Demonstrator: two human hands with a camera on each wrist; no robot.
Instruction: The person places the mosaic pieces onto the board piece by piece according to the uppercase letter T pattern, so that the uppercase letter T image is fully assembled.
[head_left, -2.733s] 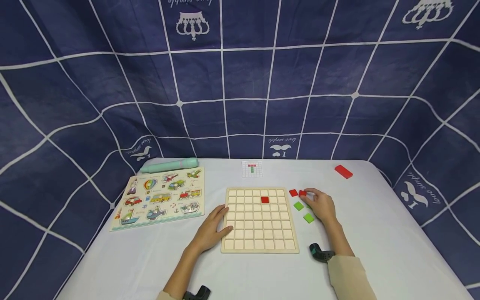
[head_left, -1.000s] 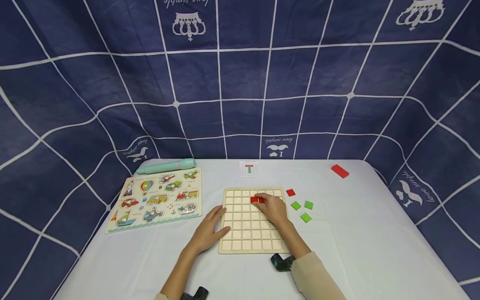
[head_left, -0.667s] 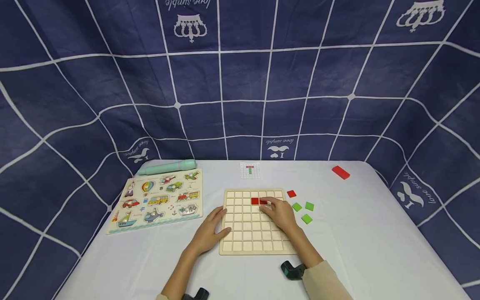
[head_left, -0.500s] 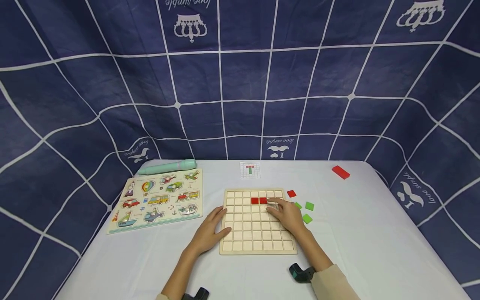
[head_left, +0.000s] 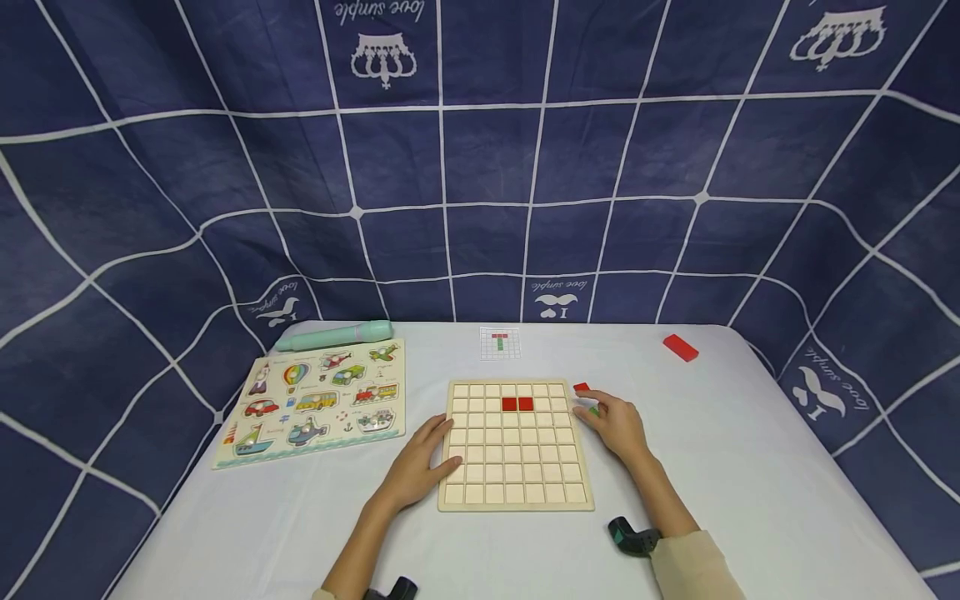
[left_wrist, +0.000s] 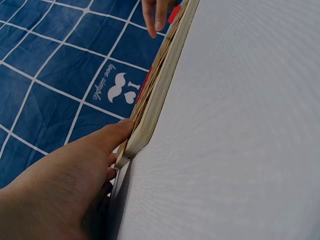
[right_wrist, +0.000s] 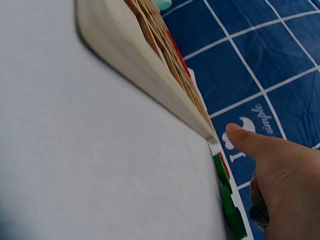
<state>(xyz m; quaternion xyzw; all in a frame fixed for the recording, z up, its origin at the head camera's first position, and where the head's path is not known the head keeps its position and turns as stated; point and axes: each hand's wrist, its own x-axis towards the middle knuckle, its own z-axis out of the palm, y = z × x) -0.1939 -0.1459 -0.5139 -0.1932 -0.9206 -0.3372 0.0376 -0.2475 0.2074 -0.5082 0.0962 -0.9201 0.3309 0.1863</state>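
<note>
A wooden grid board (head_left: 512, 454) lies on the white table, with two red square tiles (head_left: 517, 404) side by side in its second row from the far edge. My left hand (head_left: 415, 467) rests on the board's left edge, fingers loosely extended; the left wrist view shows its thumb (left_wrist: 117, 134) against the board's side. Beyond the board's right edge, my right hand (head_left: 618, 425) reaches with thumb and index apart beside a loose red tile (head_left: 581, 387). Green tiles (head_left: 595, 410) are mostly covered by that hand; the right wrist view shows some green tiles (right_wrist: 231, 212) below it.
A small card (head_left: 487, 350) with a red and green T on a grid lies behind the board. A vehicle picture puzzle (head_left: 311, 396) and a mint-green tube (head_left: 337, 335) are at left. A red block (head_left: 681, 347) lies at back right. A blue curtain (head_left: 487, 158) hangs behind.
My right hand took a red tile from the loose ones, set it on the board left of the first, let go, and moved back right to the loose tiles. The left hand stayed put.
</note>
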